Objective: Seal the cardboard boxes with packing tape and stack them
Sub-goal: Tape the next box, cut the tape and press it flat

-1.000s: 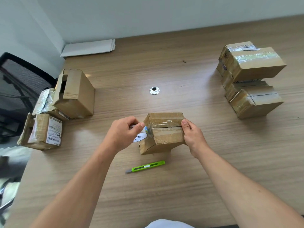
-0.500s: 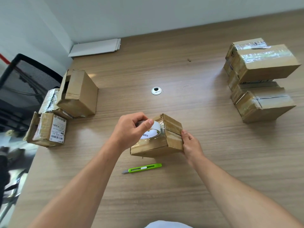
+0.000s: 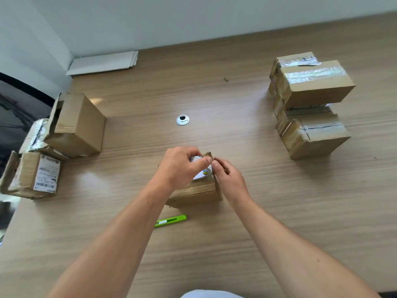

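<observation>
Cardboard open boxes (image 3: 75,125) are sitting clustered at the left of the table (image 3: 139,100). Near the middle a green cutter (image 3: 170,221) is lying just in front of the box (image 3: 193,193). The left hand (image 3: 179,166) is gripping the tape (image 3: 202,174) on top of that box. The right hand (image 3: 229,179) is curling against the tape's edge; I cannot tell whether it is pinching anything. At the right the stack (image 3: 311,89) is standing taped.

I see bright, soft light; the shiny tape on the stacked boxes (image 3: 313,82) glares white; pale shine spots sit on the surface (image 3: 268,211) at left; shadows are soft; edges bend.
</observation>
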A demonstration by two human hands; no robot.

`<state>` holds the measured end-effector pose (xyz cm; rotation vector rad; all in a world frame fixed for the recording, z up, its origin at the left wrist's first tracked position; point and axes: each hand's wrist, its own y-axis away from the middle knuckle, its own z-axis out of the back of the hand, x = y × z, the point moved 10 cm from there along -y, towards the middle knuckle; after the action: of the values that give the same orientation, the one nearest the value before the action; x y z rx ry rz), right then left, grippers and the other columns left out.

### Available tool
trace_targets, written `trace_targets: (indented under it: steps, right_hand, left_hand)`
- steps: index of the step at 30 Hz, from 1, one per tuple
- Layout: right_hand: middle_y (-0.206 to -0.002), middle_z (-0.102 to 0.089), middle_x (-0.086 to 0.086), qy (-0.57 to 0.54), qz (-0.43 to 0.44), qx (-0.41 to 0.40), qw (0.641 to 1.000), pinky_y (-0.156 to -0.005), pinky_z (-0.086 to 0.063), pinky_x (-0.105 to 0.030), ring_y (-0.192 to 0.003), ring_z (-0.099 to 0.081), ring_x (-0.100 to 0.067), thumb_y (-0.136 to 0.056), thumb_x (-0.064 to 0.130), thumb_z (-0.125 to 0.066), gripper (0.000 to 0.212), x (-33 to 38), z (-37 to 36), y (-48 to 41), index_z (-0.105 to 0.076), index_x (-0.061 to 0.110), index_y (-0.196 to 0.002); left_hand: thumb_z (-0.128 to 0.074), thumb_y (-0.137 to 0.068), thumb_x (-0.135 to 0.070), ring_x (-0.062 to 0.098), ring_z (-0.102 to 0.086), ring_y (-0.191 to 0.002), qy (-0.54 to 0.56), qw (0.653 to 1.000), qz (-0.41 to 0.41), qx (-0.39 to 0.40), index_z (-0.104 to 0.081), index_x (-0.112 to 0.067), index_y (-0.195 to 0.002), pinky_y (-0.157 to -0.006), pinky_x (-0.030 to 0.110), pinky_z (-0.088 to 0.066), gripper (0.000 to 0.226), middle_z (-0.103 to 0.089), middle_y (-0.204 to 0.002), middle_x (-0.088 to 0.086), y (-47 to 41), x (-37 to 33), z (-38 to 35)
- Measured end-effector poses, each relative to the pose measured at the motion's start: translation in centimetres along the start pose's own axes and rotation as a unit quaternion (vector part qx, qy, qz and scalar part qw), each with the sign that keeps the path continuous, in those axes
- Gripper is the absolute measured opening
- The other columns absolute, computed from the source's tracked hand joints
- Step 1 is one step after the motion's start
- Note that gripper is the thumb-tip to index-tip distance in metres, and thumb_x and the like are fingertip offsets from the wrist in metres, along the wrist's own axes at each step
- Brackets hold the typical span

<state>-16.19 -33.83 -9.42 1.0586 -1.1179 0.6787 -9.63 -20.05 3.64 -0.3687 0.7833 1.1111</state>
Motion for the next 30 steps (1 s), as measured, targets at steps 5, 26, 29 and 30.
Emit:
trace_targets:
  steps: [5, 26, 29, 30]
  right_hand:
    - [-0.129, -0.067, 0.016, -0.05, -0.036, 0.04, 0.997, -0.112, -0.044, -0.036, -0.123, -0.059, -0.002, -0.094, 0.054, -0.055, 0.046, -1.2, -0.8, -0.1, -0.063, 0.032, -0.134]
    - [-0.128, -0.066, 0.023, 0.004, -0.025, 0.022, 0.999, -0.11, -0.045, -0.033, -0.122, -0.058, 0.003, -0.099, 0.041, -0.05, 0.038, -0.7, -1.6, -0.1, -0.061, 0.038, -0.135]
    - [-0.128, -0.065, 0.026, 0.032, -0.013, 0.013, 0.999, -0.11, -0.044, -0.032, -0.122, -0.057, 0.004, -0.104, 0.035, -0.046, 0.035, -0.1, -1.2, 0.0, -0.061, 0.041, -0.135]
    - [-0.131, -0.064, 0.025, 0.041, -0.013, 0.01, 0.999, -0.111, -0.044, -0.033, -0.124, -0.056, 0.003, -0.103, 0.035, -0.045, 0.037, -0.1, -1.2, 0.0, -0.059, 0.041, -0.137]
  left_hand:
    - [-0.072, -0.088, -0.038, 0.019, -0.05, -0.064, -0.044, 0.999, 0.0, 0.01, -0.072, -0.016, -0.077, -0.057, 0.029, -0.036, 0.026, -0.054, -0.057, -0.006, -0.6, -1.5, -2.2]
    - [-0.046, -0.079, -0.066, 0.023, -0.046, -0.06, 0.131, 0.984, 0.04, -0.117, -0.057, 0.0, -0.07, -0.068, 0.051, -0.047, 0.068, -0.056, -0.066, 0.021, 0.9, 2.7, -1.4]
    - [-0.054, -0.08, -0.069, 0.019, -0.041, -0.06, 0.193, 0.975, 0.055, -0.095, -0.046, -0.002, -0.063, -0.063, 0.047, -0.045, 0.069, -0.04, -0.06, 0.011, 1.1, 3.6, -2.1]
    - [-0.054, -0.079, -0.07, 0.019, -0.039, -0.06, 0.2, 0.974, 0.056, -0.091, -0.043, -0.003, -0.062, -0.062, 0.043, -0.042, 0.07, -0.037, -0.06, 0.008, 1.1, 3.7, -2.1]
